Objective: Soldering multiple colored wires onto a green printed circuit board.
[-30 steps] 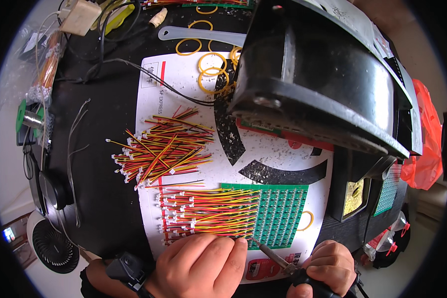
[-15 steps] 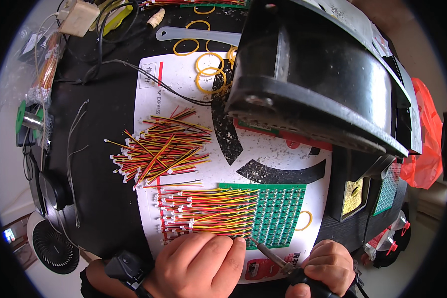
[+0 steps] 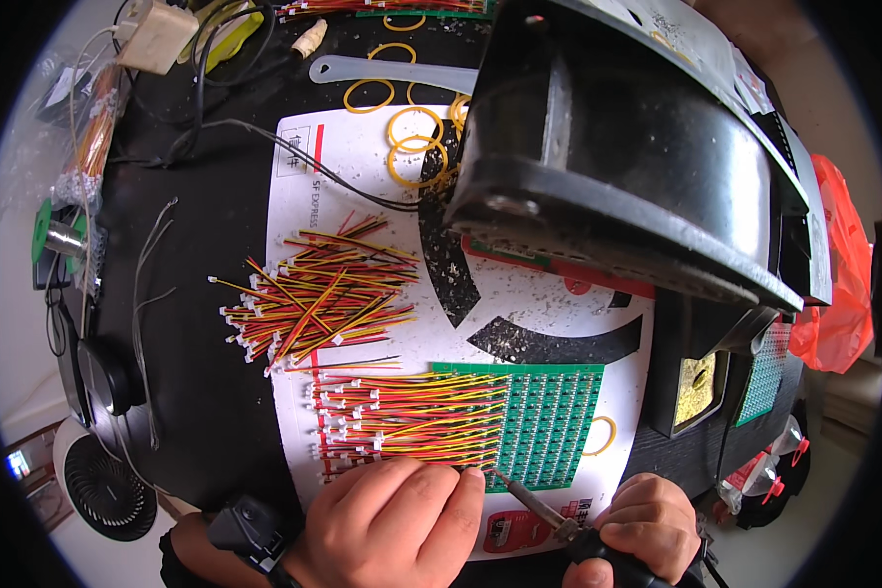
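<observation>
My right hand (image 3: 647,529) grips the black handle of a soldering iron (image 3: 534,505), whose tip touches the lower left part of a green circuit board panel (image 3: 554,421). Closed fingers of my left hand (image 3: 397,524) rest at that same edge, by the iron's tip; they seem to pinch a wire lead, mostly hidden under the hand. Rows of red, yellow and black wire leads (image 3: 412,407) with white connectors run leftward from the panel. Above them lies a loose heap of similar leads (image 3: 323,294).
A large black fan housing (image 3: 617,167) overhangs the white sheet (image 3: 392,338) on the right. Beside it stands a holder with a golden cleaning pad (image 3: 698,392). Yellow rubber bands (image 3: 416,162) lie behind. Solder wire spool (image 3: 64,238) and small fan (image 3: 108,490) are at left.
Both hands and the soldering iron stay practically in place. The whole view shifts very slightly.
</observation>
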{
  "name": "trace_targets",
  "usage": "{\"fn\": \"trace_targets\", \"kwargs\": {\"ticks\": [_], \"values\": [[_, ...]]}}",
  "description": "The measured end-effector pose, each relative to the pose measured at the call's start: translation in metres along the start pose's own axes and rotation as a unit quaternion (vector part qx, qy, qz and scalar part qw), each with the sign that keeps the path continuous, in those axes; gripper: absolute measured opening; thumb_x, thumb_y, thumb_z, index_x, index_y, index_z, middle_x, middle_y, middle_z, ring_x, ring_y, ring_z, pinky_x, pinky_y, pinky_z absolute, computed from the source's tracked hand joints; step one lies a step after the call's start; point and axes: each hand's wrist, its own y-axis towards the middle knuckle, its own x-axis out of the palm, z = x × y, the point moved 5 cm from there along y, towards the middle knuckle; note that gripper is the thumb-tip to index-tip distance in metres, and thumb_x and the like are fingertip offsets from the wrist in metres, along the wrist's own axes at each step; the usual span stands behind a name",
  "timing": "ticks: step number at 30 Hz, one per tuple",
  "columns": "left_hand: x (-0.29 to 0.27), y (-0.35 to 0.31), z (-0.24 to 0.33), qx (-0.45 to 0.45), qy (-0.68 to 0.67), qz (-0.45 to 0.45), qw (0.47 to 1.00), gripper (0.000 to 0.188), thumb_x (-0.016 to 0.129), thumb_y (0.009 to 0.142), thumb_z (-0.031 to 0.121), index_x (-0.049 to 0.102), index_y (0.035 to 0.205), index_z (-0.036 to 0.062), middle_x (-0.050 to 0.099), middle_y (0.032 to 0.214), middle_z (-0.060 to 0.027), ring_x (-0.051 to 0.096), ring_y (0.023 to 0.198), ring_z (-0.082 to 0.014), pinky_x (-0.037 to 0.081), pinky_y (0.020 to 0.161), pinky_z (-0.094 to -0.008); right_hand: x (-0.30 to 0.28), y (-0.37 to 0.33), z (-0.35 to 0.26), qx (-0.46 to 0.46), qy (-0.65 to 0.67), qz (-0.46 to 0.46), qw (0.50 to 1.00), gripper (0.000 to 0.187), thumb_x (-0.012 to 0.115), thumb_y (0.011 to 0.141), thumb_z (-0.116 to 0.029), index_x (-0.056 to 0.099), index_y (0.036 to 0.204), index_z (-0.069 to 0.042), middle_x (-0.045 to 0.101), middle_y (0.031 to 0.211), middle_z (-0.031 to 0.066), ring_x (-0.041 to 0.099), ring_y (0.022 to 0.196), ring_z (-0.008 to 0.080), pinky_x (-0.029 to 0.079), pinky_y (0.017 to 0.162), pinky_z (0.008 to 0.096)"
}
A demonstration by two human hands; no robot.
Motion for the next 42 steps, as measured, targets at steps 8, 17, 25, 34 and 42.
{"fn": "trace_targets", "kwargs": {"ticks": [8, 17, 25, 34, 42], "values": [[0.0, 0.001, 0.0, -0.002, -0.003, -0.002, 1.0, 0.013, 0.064, 0.08, 0.001, 0.069, 0.09, -0.0045, 0.064, 0.084, -0.013, 0.064, 0.074, -0.0271, 0.055, 0.068, -0.0329, 0.0, -0.001, 0.0, 0.002, 0.006, -0.003, 1.0, 0.024, 0.068, 0.081, -0.01, 0.056, 0.091, 0.008, 0.054, 0.065, 0.0112, 0.049, 0.049, 0.0197, 0.041, 0.047, 0.0323], [-0.006, 0.0, 0.003, -0.009, 0.001, 0.002, 1.0, 0.012, 0.065, 0.079, 0.0, 0.069, 0.09, -0.0045, 0.063, 0.084, -0.013, 0.064, 0.074, -0.0272, 0.055, 0.067, -0.033, -0.003, -0.037, 0.012, -0.005, -0.059, 0.199, 0.978, 0.028, 0.075, 0.076, -0.025, 0.054, 0.082, -0.007, 0.05, 0.056, 0.0, 0.05, 0.048, 0.0104, 0.04, 0.044, 0.0224], [0.002, 0.0, 0.002, -0.001, -0.009, 0.001, 1.0, 0.013, 0.066, 0.078, -0.002, 0.069, 0.09, -0.0047, 0.063, 0.086, -0.0134, 0.063, 0.074, -0.0279, 0.054, 0.067, -0.0337, -0.004, -0.031, 0.01, -0.018, -0.051, 0.178, 0.982, 0.029, 0.071, 0.079, -0.028, 0.053, 0.081, -0.006, 0.046, 0.057, 0.0009, 0.044, 0.048, 0.0099, 0.037, 0.044, 0.0224], [-0.001, 0.001, 0.002, -0.018, -0.022, 0.013, 1.0, 0.014, 0.065, 0.077, -0.006, 0.068, 0.091, -0.0055, 0.061, 0.085, -0.0146, 0.062, 0.073, -0.0299, 0.053, 0.067, -0.0358, -0.009, -0.005, -0.002, -0.031, 0.015, 0.087, 0.996, 0.025, 0.065, 0.084, -0.012, 0.052, 0.097, 0.006, 0.05, 0.066, 0.0111, 0.043, 0.049, 0.0167, 0.036, 0.045, 0.0328], [-0.049, 0.004, -0.025, -0.102, 0.102, 0.108, 0.984, 0.018, 0.072, 0.068, -0.006, 0.07, 0.084, 0.002, 0.066, 0.081, -0.0098, 0.064, 0.07, -0.0231, 0.05, 0.061, -0.0324, -0.007, -0.039, 0.006, 0.056, -0.065, 0.237, 0.968, 0.031, 0.069, 0.082, -0.029, 0.051, 0.085, -0.004, 0.046, 0.062, 0.0036, 0.043, 0.05, 0.0107, 0.034, 0.045, 0.0238]]}}
